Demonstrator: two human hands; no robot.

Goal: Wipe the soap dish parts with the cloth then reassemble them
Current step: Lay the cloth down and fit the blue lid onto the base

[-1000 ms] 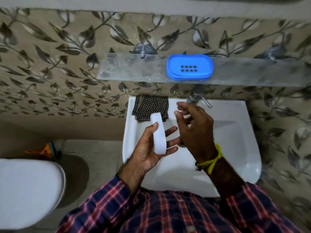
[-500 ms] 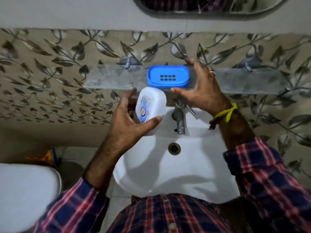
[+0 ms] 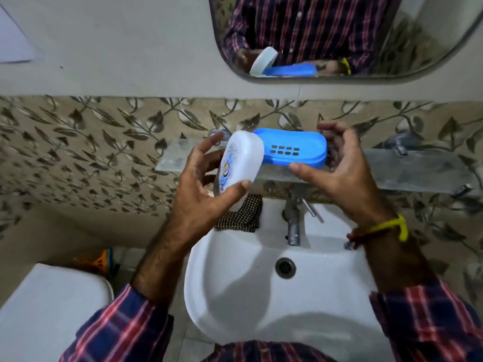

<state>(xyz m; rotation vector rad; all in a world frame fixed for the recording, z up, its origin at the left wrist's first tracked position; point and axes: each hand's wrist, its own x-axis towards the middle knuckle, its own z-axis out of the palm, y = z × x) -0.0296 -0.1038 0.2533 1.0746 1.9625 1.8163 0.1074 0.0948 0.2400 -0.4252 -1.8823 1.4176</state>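
Left hand [image 3: 206, 186] has risen from over the sink [image 3: 261, 296] to shelf [image 3: 405, 171] level, fingers clamped on the white lid [image 3: 241, 163], tilted at 9 o'clock of the blue tray [image 3: 295, 151]. Cloth [image 3: 241, 216] lies unused on the sink rim at 6 o'clock. Right hand [image 3: 339, 165], open a second ago, now grips the tray's right end. Wiping looks finished; reassembly begins.

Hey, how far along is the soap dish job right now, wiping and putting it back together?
Wiping looks finished: the checkered cloth lies set aside on the white sink's rim. In hand: the left hand holds the white plastic lid, the right hand grips the blue slotted soap dish base at the glass shelf. Left: closing the lid onto the base.
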